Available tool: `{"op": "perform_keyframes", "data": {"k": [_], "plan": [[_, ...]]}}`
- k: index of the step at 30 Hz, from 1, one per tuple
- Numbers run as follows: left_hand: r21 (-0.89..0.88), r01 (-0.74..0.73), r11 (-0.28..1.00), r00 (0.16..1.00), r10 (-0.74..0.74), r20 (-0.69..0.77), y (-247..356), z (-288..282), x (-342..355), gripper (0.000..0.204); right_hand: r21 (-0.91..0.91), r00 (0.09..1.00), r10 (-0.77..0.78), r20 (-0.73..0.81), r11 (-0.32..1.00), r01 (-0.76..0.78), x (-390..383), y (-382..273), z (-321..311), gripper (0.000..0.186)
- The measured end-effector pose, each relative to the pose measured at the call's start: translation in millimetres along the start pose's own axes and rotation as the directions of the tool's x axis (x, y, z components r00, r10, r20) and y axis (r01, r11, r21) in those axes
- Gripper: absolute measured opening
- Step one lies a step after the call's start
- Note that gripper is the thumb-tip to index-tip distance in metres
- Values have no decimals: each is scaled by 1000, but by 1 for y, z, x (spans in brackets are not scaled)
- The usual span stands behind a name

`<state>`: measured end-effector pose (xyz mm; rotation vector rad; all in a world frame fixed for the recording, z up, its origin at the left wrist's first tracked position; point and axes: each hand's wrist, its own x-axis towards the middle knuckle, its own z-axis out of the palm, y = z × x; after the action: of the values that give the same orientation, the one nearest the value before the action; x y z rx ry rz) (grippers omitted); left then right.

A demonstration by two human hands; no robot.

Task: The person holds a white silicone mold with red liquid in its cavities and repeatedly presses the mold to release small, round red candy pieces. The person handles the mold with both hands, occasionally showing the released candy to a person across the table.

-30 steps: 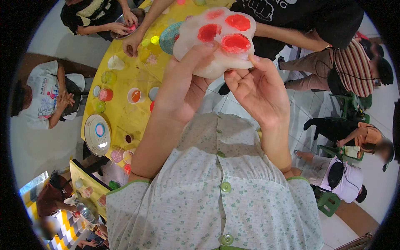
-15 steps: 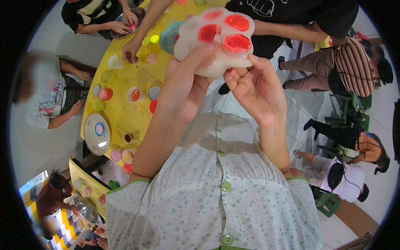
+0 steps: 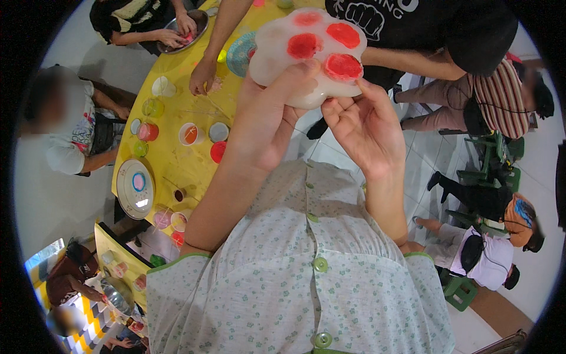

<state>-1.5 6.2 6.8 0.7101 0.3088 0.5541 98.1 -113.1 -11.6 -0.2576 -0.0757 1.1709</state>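
Up in front of me I hold a milky white, paw-shaped piece [image 3: 274, 44] with rounded lobes and several red pads, some of them hollow-looking. What it is made of I cannot tell. My left hand [image 3: 274, 109] grips its near left part, thumb on top and the other fingers underneath, partly hidden. At the near right edge, my right hand [image 3: 365, 130] pinches the rim beside the largest red pad, with its palm turned up and its other fingers curled. Both hands are closed on the same piece.
A yellow-covered table [image 3: 183, 159] spreads to the left, with an orange-filled cup [image 3: 190, 134], a white cup [image 3: 164, 87], a red-topped container [image 3: 218, 152] and a white plate [image 3: 134, 200]. A turquoise dish [image 3: 239, 56] lies behind my left hand. Close ahead stands a black-shirted person [image 3: 424, 29].
The paw-shaped piece has shifted slightly right and tilted a little in my hands. Across the table, another person's hand has moved right, down to a small pale pink thing.
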Motion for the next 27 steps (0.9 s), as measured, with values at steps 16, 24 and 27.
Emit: {"op": "perform_keyframes", "data": {"k": [16, 24, 27], "plan": [[23, -114, 993, 993, 115, -37, -4, -4, 10, 46, -471, 931, -349, -106, 842, 263, 7, 4, 7, 20], [54, -106, 993, 992, 109, -57, -6, -6, 10, 49, -791, 716, -675, 180, 333, 513, 10, 17, 5, 16], [50, -102, 994, 992, 105, -68, -6, -5, 10, 50, -839, 649, -695, 310, 121, 530, 8, 15, 4, 17]]}}
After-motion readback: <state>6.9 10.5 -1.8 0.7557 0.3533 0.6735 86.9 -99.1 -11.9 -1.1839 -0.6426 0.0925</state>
